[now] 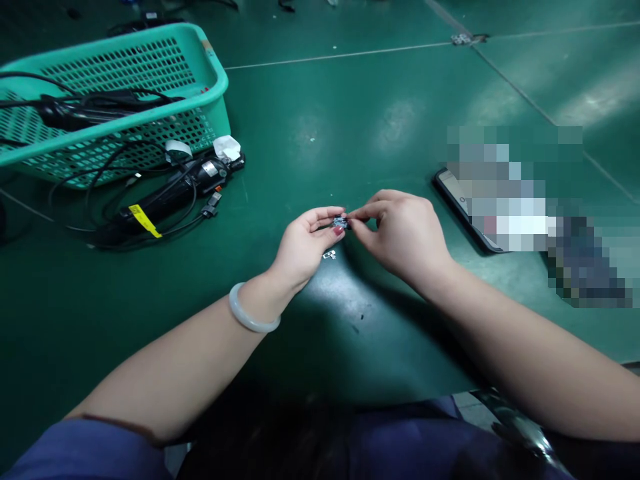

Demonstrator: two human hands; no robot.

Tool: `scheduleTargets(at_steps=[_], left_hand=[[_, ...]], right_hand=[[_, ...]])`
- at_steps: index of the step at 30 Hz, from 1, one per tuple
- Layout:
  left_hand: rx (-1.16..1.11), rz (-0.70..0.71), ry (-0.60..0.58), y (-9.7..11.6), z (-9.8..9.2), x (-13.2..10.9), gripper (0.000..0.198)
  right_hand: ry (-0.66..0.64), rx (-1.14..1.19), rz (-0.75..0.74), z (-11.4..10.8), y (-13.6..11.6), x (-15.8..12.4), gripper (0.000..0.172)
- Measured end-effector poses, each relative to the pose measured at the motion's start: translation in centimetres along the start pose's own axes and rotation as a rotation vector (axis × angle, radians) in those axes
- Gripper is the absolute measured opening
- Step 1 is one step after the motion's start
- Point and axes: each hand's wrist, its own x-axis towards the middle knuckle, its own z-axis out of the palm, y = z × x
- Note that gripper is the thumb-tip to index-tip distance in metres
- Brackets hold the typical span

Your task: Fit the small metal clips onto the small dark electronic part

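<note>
My left hand (304, 243) is closed, its thumb and fingers pinching a small dark part with silvery metal detail (341, 221). The part is too small to name. From the right, my right hand (407, 230) meets it with thumb and forefinger pinched together at the part's right end. Whether those fingertips grip the same part or another tiny piece is hidden. Just below my left thumb, a small whitish metal piece (329, 255) lies on the green table. A pale bangle (253, 313) circles my left wrist.
At the upper left stands a green plastic basket (213, 73) holding black cabled devices. In front of it lies a black corded device (165, 200) with a yellow tag. A phone (457, 193), partly pixelated, rests on the green table (310, 147) at the right.
</note>
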Motion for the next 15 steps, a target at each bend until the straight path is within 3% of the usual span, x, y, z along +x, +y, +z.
scheduleTargets(at_steps=[10,15], left_hand=[[-0.124,-0.057,0.117,1.0,0.2,0.1,0.015],[-0.145,-0.038,0.126,1.1,0.2,0.1,0.013]], right_hand=[[0.063,0.110,-0.025,-0.4,1.4,-0.2,0.015],[-0.158,0.107,-0.034,0.3,1.6,-0.5,0.009]])
